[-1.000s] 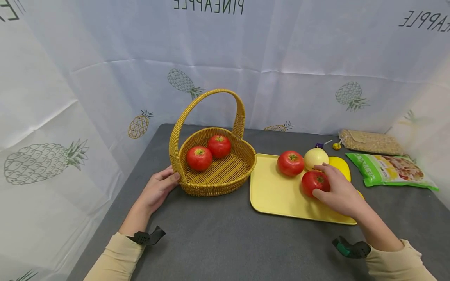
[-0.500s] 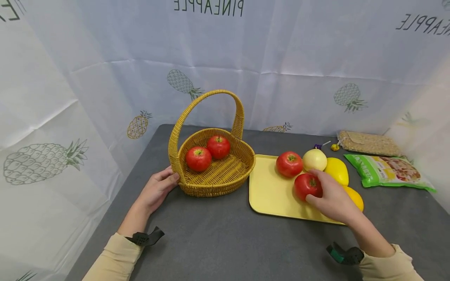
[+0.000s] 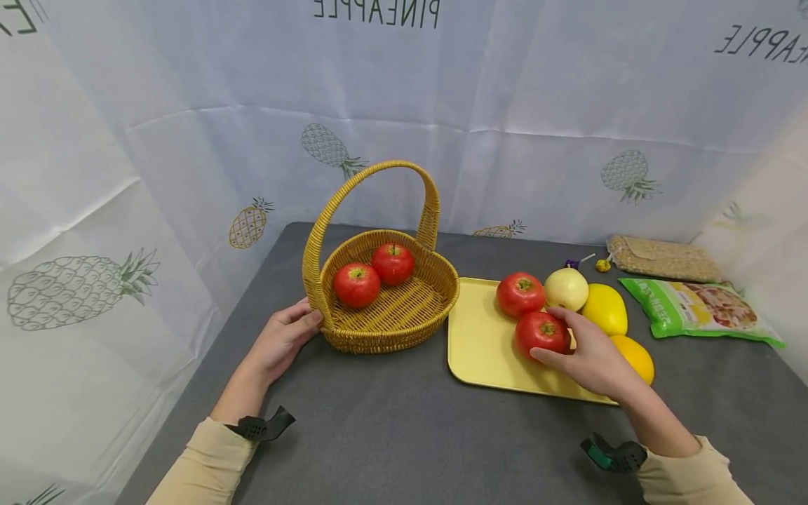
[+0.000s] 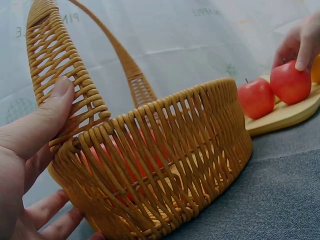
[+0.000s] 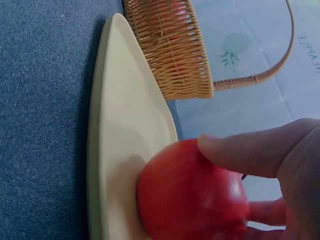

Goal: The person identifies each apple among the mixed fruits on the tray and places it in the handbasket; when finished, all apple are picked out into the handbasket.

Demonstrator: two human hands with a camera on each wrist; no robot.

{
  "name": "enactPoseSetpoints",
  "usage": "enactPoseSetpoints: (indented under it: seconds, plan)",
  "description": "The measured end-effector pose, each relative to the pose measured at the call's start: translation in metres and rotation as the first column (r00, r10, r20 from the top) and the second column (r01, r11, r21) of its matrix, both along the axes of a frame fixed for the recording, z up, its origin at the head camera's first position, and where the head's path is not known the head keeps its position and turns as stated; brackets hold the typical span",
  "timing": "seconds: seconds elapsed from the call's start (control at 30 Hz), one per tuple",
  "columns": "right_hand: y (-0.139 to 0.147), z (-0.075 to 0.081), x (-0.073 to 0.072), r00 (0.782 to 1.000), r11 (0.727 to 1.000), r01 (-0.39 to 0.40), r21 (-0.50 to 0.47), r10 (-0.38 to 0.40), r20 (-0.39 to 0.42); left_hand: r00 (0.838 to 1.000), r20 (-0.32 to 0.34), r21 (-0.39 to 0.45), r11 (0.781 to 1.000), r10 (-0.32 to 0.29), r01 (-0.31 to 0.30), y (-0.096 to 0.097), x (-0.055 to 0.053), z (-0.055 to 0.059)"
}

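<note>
My left hand [image 3: 288, 339] holds the yellow wicker basket [image 3: 404, 338] at the left foot of its handle. In the left wrist view the thumb [image 4: 55, 107] lies on the handle weave and the other fingers rest along the basket's outer wall. Two red apples, one at the left [image 3: 357, 285] and one behind it [image 3: 393, 264], sit inside the basket. Over the yellow tray [image 3: 482, 344], my right hand [image 3: 590, 354] grips a red apple [image 3: 539, 335] between thumb and fingers. Whether that apple touches the tray, I cannot tell.
Another red apple [image 3: 520, 294], a pale round fruit [image 3: 566, 289], and two yellow fruits, one farther back [image 3: 604, 310] and one nearer [image 3: 634, 356], are on the tray. Farther right lie a green food packet [image 3: 707, 308], a bag of grains [image 3: 663, 257] and small lollipops [image 3: 602, 264].
My right hand has moved left over the tray with the apple in its grip, uncovering the nearer yellow fruit. The left hand and the basket have stayed in place.
</note>
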State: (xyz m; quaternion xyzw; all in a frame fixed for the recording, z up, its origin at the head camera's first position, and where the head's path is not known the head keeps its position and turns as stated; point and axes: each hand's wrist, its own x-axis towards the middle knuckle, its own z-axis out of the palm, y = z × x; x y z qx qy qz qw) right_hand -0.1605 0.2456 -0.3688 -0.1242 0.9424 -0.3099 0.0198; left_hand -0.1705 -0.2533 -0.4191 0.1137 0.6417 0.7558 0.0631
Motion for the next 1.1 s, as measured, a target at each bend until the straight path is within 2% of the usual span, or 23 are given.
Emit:
enactPoseSetpoints:
  seconds: [0.13,0.27,0.33,0.67,0.83,1.1]
  plan:
    - [0.000,-0.003,-0.001,0.996,0.997,0.028,-0.067,-0.022,0.082,1.000,-0.004,0.000,1.000,-0.006,0.006,0.000,0.000,0.000]
    - [-0.001,-0.008,-0.001,0.982,0.985,0.065,-0.162,-0.034,0.186,1.000,-0.003,0.002,1.000,-0.005,0.005,0.000,0.000,0.001]
    - [-0.001,-0.010,-0.002,0.978,0.978,0.077,-0.192,-0.036,0.208,1.000,-0.002,0.005,1.000,-0.005,0.005,0.001,0.000,0.001]
    - [-0.007,-0.014,-0.004,0.980,0.976,0.069,-0.205,-0.028,0.196,1.000,-0.011,0.005,1.000,-0.015,0.015,-0.001,-0.001,0.000]
    - [-0.010,-0.017,-0.005,0.983,0.984,0.050,-0.169,-0.019,0.183,1.000,-0.011,0.015,1.000,-0.015,0.016,0.000,-0.001,-0.001]
    - [-0.014,-0.019,-0.006,0.977,0.982,0.041,-0.183,-0.002,0.212,1.000,-0.003,0.017,1.000,-0.007,0.007,0.000,0.000,-0.002]
